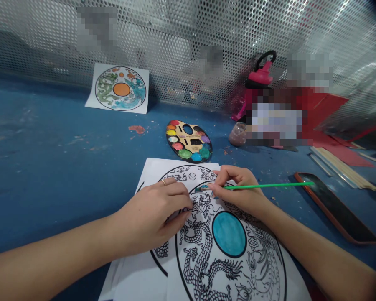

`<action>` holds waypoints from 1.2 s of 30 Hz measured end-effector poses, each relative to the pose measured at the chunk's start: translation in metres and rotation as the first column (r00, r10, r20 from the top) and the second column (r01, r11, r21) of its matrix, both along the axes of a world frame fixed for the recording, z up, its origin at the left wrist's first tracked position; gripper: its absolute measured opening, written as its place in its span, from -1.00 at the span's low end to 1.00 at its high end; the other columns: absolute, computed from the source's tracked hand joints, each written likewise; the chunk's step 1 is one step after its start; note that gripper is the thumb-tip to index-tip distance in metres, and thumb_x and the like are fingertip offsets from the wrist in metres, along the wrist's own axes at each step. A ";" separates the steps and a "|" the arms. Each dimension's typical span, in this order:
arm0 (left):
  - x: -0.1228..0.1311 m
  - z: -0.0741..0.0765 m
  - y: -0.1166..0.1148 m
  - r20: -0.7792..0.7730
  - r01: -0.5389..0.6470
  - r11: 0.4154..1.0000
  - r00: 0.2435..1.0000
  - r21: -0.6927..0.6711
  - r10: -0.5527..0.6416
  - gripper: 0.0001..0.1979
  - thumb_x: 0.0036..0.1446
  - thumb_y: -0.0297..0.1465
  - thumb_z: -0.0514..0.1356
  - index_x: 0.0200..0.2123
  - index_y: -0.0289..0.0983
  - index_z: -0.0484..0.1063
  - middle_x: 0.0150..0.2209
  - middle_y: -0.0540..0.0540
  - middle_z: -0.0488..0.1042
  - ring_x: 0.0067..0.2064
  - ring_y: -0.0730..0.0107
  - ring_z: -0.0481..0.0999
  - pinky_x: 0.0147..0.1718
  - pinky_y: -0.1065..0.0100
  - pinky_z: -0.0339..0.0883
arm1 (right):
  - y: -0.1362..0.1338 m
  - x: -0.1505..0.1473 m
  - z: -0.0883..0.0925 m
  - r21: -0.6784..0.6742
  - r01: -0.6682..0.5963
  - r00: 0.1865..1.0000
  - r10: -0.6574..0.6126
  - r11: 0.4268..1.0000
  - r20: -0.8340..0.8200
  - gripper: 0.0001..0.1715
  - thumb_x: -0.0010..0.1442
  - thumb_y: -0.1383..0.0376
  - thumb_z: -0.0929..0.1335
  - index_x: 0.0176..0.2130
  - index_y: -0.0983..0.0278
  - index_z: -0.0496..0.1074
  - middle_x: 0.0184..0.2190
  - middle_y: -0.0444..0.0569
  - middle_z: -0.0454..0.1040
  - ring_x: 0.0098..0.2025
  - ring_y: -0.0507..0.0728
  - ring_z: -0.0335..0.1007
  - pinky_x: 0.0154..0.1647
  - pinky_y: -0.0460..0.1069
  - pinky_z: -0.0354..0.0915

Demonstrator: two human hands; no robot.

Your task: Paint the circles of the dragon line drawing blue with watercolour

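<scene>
My right hand pinches a paintbrush with a green handle. Its bristles, tinged blue-green, touch or hover just over the upper part of a dragon coloring sheet. A blue painted circle fills the middle of that sheet's round line drawing. Curled fingers of my left hand, with a ring on one, rest on the sheet's left side; whether they grip anything is hidden. Underneath lies a second printed sheet, partly covered. Just beyond the sheets is an oval paint palette with several colors in wells.
A painted reference sheet leans against the perforated metal screen. Right of the palette stand a jar of murky water and a pink bottle. A phone, wooden sticks and red paper lie at right.
</scene>
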State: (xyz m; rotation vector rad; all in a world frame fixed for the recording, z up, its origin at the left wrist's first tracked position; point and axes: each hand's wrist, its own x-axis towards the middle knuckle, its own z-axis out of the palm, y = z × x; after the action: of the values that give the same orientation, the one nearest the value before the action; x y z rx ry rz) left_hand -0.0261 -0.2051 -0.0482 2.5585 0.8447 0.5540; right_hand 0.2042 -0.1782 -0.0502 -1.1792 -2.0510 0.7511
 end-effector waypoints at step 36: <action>-0.006 -0.001 -0.010 -0.091 0.090 0.975 0.993 0.203 -0.073 -0.75 0.23 -0.36 0.04 -0.17 -0.26 0.50 -0.18 -0.05 0.57 -0.16 0.31 0.56 -0.08 0.24 0.45 | 0.010 0.038 0.010 -0.102 0.182 0.869 -0.208 0.978 -0.449 -0.63 0.05 0.30 0.43 -0.58 0.23 0.16 -0.67 -0.20 0.38 -0.60 -0.03 0.27 -0.49 -0.05 0.25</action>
State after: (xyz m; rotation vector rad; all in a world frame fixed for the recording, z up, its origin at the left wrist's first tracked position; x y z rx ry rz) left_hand -0.0319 -0.2147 -0.0492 2.8089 0.7395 0.5388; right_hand 0.2418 -0.1687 -0.0399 -1.0938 -1.5049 0.8942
